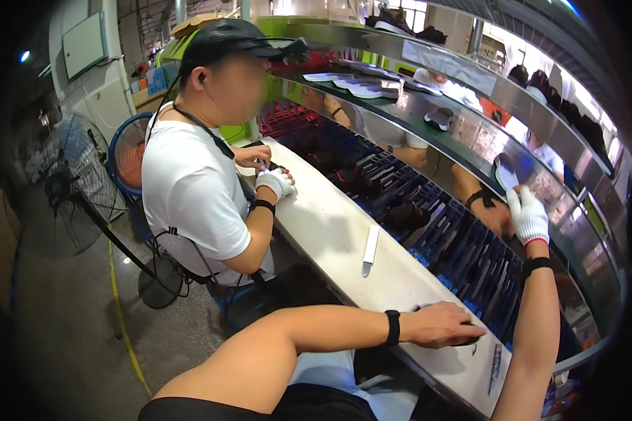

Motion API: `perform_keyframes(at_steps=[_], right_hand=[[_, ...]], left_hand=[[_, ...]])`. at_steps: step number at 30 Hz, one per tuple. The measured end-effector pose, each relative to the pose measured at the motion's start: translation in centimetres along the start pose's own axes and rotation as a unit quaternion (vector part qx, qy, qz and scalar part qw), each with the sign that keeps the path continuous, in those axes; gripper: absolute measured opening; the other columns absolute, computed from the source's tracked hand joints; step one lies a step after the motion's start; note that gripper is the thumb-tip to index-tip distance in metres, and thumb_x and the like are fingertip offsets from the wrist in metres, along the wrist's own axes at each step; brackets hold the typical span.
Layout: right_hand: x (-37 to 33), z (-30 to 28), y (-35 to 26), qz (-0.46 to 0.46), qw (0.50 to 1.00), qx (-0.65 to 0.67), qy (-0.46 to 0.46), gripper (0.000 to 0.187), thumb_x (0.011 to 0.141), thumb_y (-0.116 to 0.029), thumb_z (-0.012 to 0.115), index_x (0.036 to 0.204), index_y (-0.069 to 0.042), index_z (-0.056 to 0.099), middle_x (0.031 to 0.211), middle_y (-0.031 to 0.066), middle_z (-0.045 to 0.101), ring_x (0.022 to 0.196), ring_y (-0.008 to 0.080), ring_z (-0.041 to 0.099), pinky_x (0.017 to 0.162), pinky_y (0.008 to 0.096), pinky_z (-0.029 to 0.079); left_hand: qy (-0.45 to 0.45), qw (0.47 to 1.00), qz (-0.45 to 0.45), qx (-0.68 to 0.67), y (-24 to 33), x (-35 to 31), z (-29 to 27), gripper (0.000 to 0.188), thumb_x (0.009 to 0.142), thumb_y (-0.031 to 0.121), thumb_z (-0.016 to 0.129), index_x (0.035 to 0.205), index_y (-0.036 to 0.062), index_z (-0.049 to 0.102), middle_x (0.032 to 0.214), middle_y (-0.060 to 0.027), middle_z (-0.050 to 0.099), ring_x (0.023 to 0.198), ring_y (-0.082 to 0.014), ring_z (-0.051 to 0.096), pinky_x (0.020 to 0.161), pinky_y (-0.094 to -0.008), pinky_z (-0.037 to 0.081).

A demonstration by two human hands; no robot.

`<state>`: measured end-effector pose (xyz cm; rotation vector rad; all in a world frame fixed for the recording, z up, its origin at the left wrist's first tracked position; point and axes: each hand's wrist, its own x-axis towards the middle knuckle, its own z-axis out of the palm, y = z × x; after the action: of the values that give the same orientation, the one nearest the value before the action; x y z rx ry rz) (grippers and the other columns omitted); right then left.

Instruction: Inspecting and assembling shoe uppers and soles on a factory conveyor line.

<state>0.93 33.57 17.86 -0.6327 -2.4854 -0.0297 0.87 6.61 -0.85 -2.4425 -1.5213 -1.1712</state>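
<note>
My right hand [527,214], in a white knitted glove, is raised to the green shelf belt. Its fingers close on the edge of a white shoe sole [505,172] with a grey inner face. My bare left hand [439,325] rests low on the white bench [330,200], fingers curled over a dark thing [469,343] mostly hidden beneath the palm; its kind is not clear. A dark patterned pen-like tool [495,368] lies on the bench to the right of that hand. Farther left on the bench is a white-handled spatula-like tool [371,250].
A co-worker [200,161] in a white shirt and cap works at the bench's far end. More white soles [365,86] lie on the shelf belt [414,125]. Below it runs a slatted rack [372,175] bearing dark shoes. Fans [77,182] stand at the left.
</note>
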Motion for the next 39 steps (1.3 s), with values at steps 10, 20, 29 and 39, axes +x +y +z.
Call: perform_keyframes(at_steps=[10,20,29,39], right_hand=[[-3.7,-0.1,2.9,-0.017,0.983,0.141,0.118,0.032,0.094,-0.025,0.081,0.11,-0.002,0.067,0.098,0.0187,0.073,0.091,0.0352,0.071,0.086,0.0442,0.056],[-33.3,-3.7,-2.0,-0.105,0.881,0.375,0.268,0.038,0.103,-0.034,0.079,0.12,-0.002,0.067,0.099,0.0117,0.077,0.086,0.0267,0.075,0.087,0.0411,0.064],[-42.0,1.6,-9.1,0.121,0.773,0.599,0.172,0.04,0.104,-0.039,0.08,0.114,-0.002,0.067,0.151,0.0364,0.062,0.132,0.0337,0.069,0.108,0.0407,0.054],[-42.1,2.9,-8.8,0.081,0.853,0.492,0.157,0.037,0.097,-0.028,0.089,0.109,-0.005,0.063,0.15,0.0353,0.063,0.121,0.0354,0.076,0.096,0.0367,0.059]], left_hand=[[0.167,0.979,0.024,-0.116,5.5,-1.2,4.5,0.054,0.099,0.018,0.078,0.151,0.0149,0.062,0.125,-0.0158,0.069,0.109,-0.037,0.07,0.092,-0.0474,0.058],[0.25,0.967,-0.041,-0.037,5.6,-5.8,-1.7,0.055,0.082,0.006,0.089,0.135,0.0115,0.076,0.118,-0.0095,0.081,0.093,-0.03,0.075,0.078,-0.0416,0.057],[0.249,0.917,-0.197,-0.241,7.3,-6.6,1.9,0.025,0.095,0.011,0.085,0.113,-0.0003,0.072,0.131,-0.0229,0.077,0.078,-0.0156,0.077,0.065,-0.0283,0.061],[0.173,0.955,-0.169,-0.171,9.3,-6.3,0.5,0.033,0.093,0.02,0.091,0.101,-0.0005,0.067,0.131,-0.0266,0.076,0.078,-0.0227,0.079,0.068,-0.0307,0.063]])
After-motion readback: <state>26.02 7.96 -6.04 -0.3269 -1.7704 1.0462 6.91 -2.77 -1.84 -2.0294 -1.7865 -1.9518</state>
